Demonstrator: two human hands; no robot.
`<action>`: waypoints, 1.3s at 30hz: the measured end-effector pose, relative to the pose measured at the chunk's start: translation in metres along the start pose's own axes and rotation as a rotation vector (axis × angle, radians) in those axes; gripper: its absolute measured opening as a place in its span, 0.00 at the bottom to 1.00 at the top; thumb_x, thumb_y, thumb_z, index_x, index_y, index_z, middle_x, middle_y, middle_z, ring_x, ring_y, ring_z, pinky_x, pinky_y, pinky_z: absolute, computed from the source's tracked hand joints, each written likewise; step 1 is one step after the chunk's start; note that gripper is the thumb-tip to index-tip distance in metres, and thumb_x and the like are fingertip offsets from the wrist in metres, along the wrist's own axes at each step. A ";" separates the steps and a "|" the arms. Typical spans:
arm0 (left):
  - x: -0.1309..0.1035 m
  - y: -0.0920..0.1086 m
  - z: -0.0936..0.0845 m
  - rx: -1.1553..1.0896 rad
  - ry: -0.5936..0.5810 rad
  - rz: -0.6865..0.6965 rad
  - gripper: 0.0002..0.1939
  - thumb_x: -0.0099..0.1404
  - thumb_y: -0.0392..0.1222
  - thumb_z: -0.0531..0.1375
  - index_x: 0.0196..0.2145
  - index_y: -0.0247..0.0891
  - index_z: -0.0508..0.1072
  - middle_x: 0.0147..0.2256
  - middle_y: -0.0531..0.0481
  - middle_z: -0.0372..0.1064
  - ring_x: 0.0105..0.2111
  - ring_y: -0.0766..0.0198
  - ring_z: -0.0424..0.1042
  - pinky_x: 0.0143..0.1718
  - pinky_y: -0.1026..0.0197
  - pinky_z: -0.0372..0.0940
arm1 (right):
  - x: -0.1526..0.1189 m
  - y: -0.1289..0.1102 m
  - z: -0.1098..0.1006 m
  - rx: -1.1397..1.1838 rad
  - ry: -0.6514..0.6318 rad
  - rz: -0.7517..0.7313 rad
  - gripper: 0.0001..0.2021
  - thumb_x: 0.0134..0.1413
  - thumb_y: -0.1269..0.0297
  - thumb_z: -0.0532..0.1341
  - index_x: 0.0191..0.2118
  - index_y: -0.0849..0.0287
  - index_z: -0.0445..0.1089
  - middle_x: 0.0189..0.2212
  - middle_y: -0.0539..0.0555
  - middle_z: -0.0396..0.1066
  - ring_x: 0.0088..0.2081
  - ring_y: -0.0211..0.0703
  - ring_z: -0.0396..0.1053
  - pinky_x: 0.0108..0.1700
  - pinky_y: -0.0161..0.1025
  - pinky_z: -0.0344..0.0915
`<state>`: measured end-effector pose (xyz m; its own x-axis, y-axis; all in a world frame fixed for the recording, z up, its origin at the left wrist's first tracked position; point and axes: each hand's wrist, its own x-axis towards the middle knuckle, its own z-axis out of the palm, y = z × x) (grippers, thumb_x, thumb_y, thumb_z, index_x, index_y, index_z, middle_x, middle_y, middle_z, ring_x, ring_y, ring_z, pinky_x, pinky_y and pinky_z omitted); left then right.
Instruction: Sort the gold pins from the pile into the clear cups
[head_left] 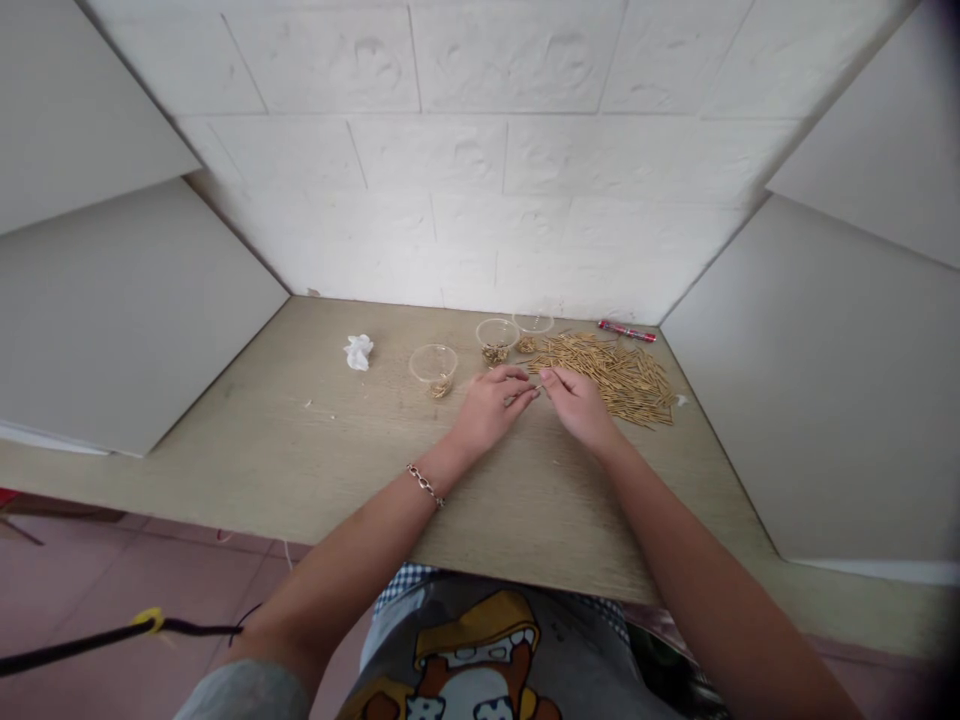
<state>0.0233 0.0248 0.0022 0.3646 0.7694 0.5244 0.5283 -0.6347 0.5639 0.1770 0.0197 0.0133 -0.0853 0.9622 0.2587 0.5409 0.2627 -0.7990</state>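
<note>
My left hand [491, 405] and my right hand [576, 402] meet fingertip to fingertip just above the table. Both are closed in a pinch. A sliver of something thin shows between them, too small to name. Right behind my right hand lies a wide pile of thin gold-coloured sticks [634, 382]. Beyond my left hand stands a clear plastic cup [498, 334] with small dark and gold pieces in it. Another clear cup [433, 362], holding a few gold bits, is to the left. A third clear cup [534, 320] with gold pieces stands farther back.
A crumpled white tissue [359, 351] lies on the wooden table [300, 480] at the left. At the back right is a red tube-shaped packet [627, 331]. Grey panels [135, 320] flank both sides, and a white brick-patterned wall [465, 150] closes the back.
</note>
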 end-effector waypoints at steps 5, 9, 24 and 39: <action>0.000 -0.001 0.001 0.024 -0.002 -0.048 0.12 0.63 0.42 0.52 0.36 0.37 0.74 0.41 0.46 0.67 0.40 0.64 0.69 0.42 0.60 0.66 | 0.001 0.004 -0.003 -0.400 0.029 -0.017 0.21 0.56 0.53 0.47 0.18 0.58 0.59 0.15 0.49 0.58 0.20 0.36 0.53 0.25 0.34 0.46; 0.001 0.000 0.001 0.017 0.047 -0.066 0.11 0.63 0.40 0.52 0.37 0.36 0.73 0.42 0.46 0.66 0.38 0.66 0.69 0.39 0.62 0.67 | 0.003 0.001 -0.004 -0.704 -0.023 -0.015 0.25 0.59 0.52 0.43 0.22 0.59 0.68 0.20 0.55 0.69 0.22 0.39 0.60 0.25 0.35 0.46; 0.001 -0.001 0.001 -0.009 0.075 -0.116 0.11 0.61 0.33 0.52 0.39 0.36 0.71 0.45 0.44 0.63 0.35 0.67 0.69 0.38 0.61 0.67 | 0.010 -0.012 0.001 -0.879 -0.270 0.095 0.22 0.60 0.59 0.43 0.37 0.60 0.73 0.33 0.62 0.73 0.33 0.47 0.70 0.33 0.39 0.58; 0.000 0.000 0.002 -0.021 -0.119 -0.010 0.09 0.60 0.34 0.53 0.34 0.36 0.74 0.38 0.48 0.69 0.38 0.65 0.69 0.44 0.61 0.64 | 0.004 -0.003 -0.004 -0.302 -0.174 0.052 0.24 0.57 0.52 0.45 0.21 0.61 0.66 0.20 0.52 0.66 0.24 0.38 0.61 0.26 0.34 0.50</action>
<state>0.0246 0.0255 0.0009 0.4486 0.7781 0.4397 0.5167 -0.6272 0.5827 0.1782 0.0225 0.0193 -0.1780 0.9784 0.1049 0.7691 0.2048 -0.6054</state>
